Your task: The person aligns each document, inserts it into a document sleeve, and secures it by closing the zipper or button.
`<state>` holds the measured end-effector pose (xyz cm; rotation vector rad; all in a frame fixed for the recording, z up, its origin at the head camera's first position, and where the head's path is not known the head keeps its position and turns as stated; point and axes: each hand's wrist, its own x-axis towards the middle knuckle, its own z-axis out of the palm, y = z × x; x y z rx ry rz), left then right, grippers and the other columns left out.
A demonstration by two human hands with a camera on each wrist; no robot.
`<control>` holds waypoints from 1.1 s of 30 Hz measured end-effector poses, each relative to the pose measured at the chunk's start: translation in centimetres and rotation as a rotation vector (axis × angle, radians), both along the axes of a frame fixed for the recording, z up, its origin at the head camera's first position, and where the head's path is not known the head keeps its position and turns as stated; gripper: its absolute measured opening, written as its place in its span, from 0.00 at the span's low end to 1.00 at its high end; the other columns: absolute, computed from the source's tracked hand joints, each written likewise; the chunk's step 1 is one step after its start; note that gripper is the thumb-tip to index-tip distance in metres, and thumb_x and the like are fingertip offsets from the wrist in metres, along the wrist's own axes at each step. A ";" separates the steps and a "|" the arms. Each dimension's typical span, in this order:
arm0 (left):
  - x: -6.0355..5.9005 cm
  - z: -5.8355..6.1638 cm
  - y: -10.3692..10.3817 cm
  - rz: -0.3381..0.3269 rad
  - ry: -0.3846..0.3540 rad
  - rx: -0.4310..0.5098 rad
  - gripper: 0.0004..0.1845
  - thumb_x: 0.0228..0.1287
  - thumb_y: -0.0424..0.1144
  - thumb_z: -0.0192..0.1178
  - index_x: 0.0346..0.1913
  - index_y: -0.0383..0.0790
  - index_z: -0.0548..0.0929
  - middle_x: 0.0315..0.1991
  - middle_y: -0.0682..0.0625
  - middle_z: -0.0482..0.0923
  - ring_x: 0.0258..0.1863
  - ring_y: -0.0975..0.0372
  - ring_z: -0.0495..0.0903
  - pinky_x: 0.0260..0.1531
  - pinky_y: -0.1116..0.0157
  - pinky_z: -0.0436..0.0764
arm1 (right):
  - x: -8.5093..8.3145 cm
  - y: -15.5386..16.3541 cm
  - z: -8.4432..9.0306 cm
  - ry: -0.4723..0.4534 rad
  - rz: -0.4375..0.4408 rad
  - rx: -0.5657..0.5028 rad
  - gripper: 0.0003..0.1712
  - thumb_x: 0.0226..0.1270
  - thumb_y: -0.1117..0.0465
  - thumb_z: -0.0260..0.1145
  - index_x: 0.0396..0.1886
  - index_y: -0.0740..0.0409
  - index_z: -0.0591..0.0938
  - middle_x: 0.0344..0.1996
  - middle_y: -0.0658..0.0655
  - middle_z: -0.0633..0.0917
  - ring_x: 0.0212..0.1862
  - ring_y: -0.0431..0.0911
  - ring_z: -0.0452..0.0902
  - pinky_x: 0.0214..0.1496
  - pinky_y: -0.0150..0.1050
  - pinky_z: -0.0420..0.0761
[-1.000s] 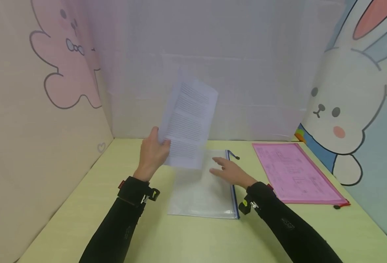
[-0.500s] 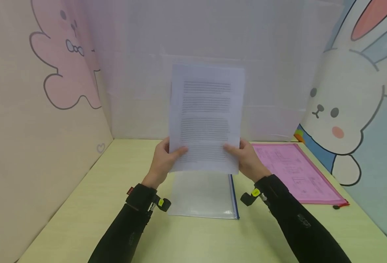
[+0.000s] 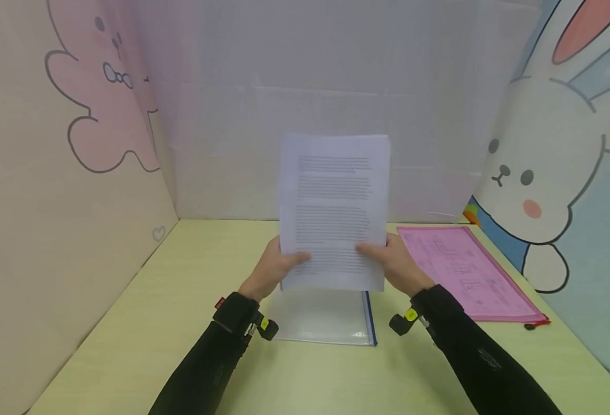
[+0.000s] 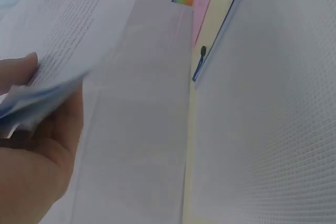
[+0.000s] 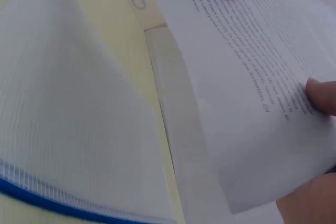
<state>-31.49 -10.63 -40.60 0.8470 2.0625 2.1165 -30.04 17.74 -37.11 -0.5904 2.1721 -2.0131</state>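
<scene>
Both hands hold up a stack of printed paper sheets (image 3: 333,196), upright and facing the head camera. My left hand (image 3: 273,268) pinches its left edge, thumb on the printed face and fingers behind. On the opposite edge my right hand (image 3: 400,265) grips it the same way. Several sheet edges fan slightly at the left hand (image 4: 47,145) in the left wrist view. Below the sheets lies a clear zip pouch (image 3: 320,320) with a blue zip along its right side; the sheets hide its upper part in the head view. In the right wrist view the blue zip (image 5: 68,205) shows close up.
A pink zip folder (image 3: 465,271) with printed drawings inside lies at the right of the pale yellow table (image 3: 216,248). Its red pull hangs at the near right corner. White sheeting (image 3: 222,144) stands behind the table, with cartoon-printed walls at both sides.
My right hand has left the pouch and taken the right edge of the sheets. The stack has turned upright to face the camera, then come down a little and slightly right.
</scene>
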 end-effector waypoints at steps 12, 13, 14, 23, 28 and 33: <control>1.6 -2.1 3.8 0.030 0.130 -0.967 0.15 0.74 0.38 0.57 0.56 0.33 0.82 0.49 0.42 0.82 0.46 0.52 0.80 0.48 0.55 0.80 | 0.1 6.5 -0.5 0.123 -0.218 0.311 0.28 0.77 0.49 0.62 0.68 0.60 0.74 0.60 0.68 0.81 0.52 0.62 0.85 0.48 0.57 0.85; 2.0 -2.3 4.5 0.084 0.166 -1.047 0.13 0.73 0.38 0.58 0.52 0.33 0.82 0.48 0.43 0.82 0.46 0.52 0.80 0.48 0.54 0.81 | 0.1 7.0 -0.5 0.129 -0.239 0.326 0.29 0.77 0.49 0.62 0.68 0.60 0.74 0.60 0.69 0.81 0.51 0.62 0.85 0.47 0.57 0.85; 2.3 -2.3 5.3 0.139 0.196 -1.108 0.13 0.72 0.39 0.59 0.51 0.33 0.83 0.47 0.43 0.82 0.47 0.52 0.80 0.48 0.52 0.81 | 0.1 7.7 -0.5 0.131 -0.261 0.339 0.29 0.77 0.48 0.62 0.69 0.60 0.73 0.60 0.69 0.81 0.51 0.62 0.85 0.46 0.56 0.85; 3.9 -4.2 14.0 0.482 0.312 -1.351 0.26 0.68 0.61 0.59 0.35 0.39 0.85 0.32 0.46 0.75 0.34 0.54 0.74 0.32 0.55 0.78 | 0.9 12.4 -0.6 0.166 -0.421 0.406 0.35 0.77 0.43 0.59 0.71 0.62 0.70 0.62 0.72 0.79 0.49 0.61 0.86 0.44 0.54 0.86; 4.8 -4.2 16.7 0.602 0.237 -1.510 0.40 0.60 0.76 0.55 0.38 0.38 0.89 0.39 0.41 0.86 0.37 0.49 0.84 0.30 0.54 0.83 | 1.1 13.5 -0.8 0.162 -0.468 0.430 0.36 0.77 0.44 0.59 0.72 0.65 0.68 0.62 0.73 0.78 0.49 0.62 0.85 0.44 0.56 0.86; 5.3 -3.4 17.2 0.572 0.121 -1.518 0.38 0.65 0.70 0.55 0.54 0.37 0.87 0.53 0.37 0.84 0.52 0.42 0.81 0.42 0.49 0.82 | 1.5 14.3 -0.9 0.135 -0.484 0.450 0.37 0.78 0.45 0.59 0.71 0.68 0.67 0.61 0.75 0.78 0.48 0.64 0.85 0.43 0.56 0.86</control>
